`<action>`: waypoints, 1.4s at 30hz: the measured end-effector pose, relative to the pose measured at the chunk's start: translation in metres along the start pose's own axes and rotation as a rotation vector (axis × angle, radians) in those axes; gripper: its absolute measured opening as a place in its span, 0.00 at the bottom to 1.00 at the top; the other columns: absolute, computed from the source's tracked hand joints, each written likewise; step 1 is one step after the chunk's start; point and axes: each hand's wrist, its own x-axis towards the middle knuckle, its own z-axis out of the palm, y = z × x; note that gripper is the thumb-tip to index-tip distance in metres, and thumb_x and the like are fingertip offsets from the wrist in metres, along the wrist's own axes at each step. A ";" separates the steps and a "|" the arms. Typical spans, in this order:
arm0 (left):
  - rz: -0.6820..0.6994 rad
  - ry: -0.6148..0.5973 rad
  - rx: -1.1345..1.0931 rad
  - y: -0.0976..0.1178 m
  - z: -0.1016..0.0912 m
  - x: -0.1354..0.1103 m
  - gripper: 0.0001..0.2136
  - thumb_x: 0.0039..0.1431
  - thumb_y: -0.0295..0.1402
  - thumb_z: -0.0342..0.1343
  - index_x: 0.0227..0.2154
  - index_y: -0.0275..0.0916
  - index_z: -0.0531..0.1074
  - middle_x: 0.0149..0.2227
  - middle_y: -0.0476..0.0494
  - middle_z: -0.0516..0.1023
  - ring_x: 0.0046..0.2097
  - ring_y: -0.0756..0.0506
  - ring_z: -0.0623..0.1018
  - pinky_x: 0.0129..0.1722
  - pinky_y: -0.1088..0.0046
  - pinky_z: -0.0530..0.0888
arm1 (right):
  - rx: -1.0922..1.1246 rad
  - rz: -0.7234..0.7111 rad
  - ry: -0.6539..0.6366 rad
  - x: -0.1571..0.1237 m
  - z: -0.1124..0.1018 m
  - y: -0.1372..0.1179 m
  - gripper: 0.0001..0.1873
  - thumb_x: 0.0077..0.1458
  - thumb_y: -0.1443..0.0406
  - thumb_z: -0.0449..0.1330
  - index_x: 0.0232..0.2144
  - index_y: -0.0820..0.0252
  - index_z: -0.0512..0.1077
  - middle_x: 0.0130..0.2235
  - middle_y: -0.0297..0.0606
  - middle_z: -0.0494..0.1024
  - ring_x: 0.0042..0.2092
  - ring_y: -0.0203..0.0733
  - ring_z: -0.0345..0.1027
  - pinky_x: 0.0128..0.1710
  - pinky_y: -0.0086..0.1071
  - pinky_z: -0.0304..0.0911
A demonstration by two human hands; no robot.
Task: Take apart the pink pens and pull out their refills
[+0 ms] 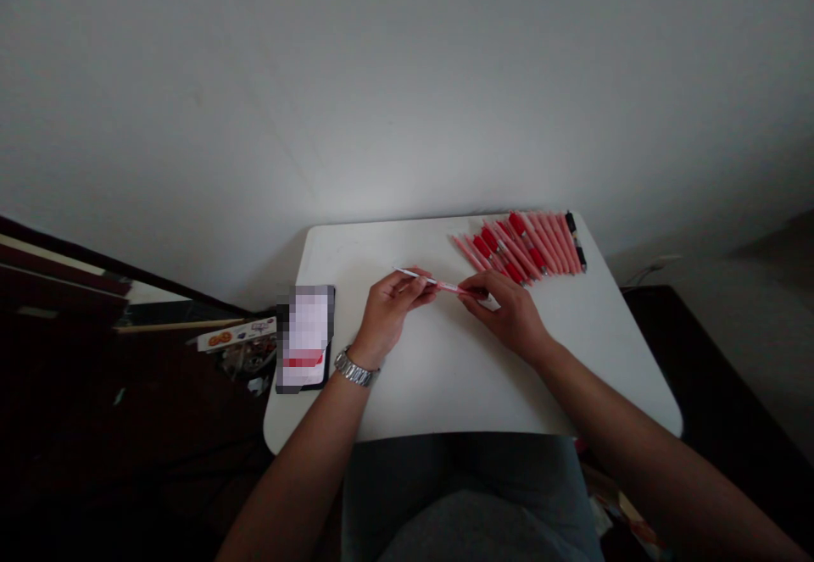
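A slim red-and-white pen (448, 287) is held level between my two hands, above the white table. My left hand (395, 303) pinches it near its pale, pointed left end, with the thumb and fingers closed. The fingers of my right hand (499, 308) are closed round the other end, which they mostly hide. A small whitish piece (489, 301) shows under the right fingers; I cannot make out what it is. Just beyond my right hand lies a row of pens (518, 247), several pale pink, several bright red, and a black one (576, 242) at the right end.
A phone (305, 337) with a blurred screen lies at the left edge of the white table (438, 392). A plain wall (407, 104) stands behind the table. Left of it, a white strip with stickers (235, 335) rests among dark clutter.
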 end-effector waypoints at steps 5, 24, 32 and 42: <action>0.039 -0.020 0.048 -0.003 -0.001 0.000 0.12 0.56 0.41 0.68 0.37 0.37 0.80 0.39 0.42 0.84 0.42 0.45 0.84 0.50 0.62 0.81 | -0.010 -0.003 -0.002 -0.001 0.001 0.004 0.05 0.65 0.62 0.59 0.40 0.56 0.74 0.35 0.39 0.78 0.35 0.41 0.73 0.35 0.34 0.72; 0.191 0.180 -0.031 0.001 -0.003 0.004 0.13 0.59 0.43 0.65 0.40 0.40 0.75 0.39 0.47 0.79 0.44 0.47 0.82 0.49 0.66 0.80 | 0.300 0.261 0.111 -0.002 0.007 0.008 0.21 0.60 0.54 0.65 0.52 0.54 0.68 0.43 0.40 0.82 0.39 0.43 0.80 0.41 0.40 0.79; 0.194 0.166 -0.009 0.000 -0.002 0.002 0.12 0.60 0.42 0.64 0.40 0.40 0.76 0.40 0.46 0.80 0.43 0.48 0.82 0.48 0.67 0.80 | 0.342 0.192 0.195 -0.003 0.009 0.009 0.17 0.61 0.60 0.65 0.49 0.51 0.65 0.44 0.38 0.81 0.41 0.42 0.81 0.44 0.42 0.79; 0.176 0.172 0.008 0.000 -0.002 0.002 0.13 0.59 0.44 0.65 0.39 0.40 0.76 0.41 0.46 0.79 0.44 0.46 0.82 0.48 0.64 0.80 | 0.277 0.210 0.115 -0.002 0.012 0.019 0.15 0.62 0.57 0.63 0.47 0.54 0.65 0.41 0.38 0.80 0.39 0.42 0.80 0.43 0.43 0.80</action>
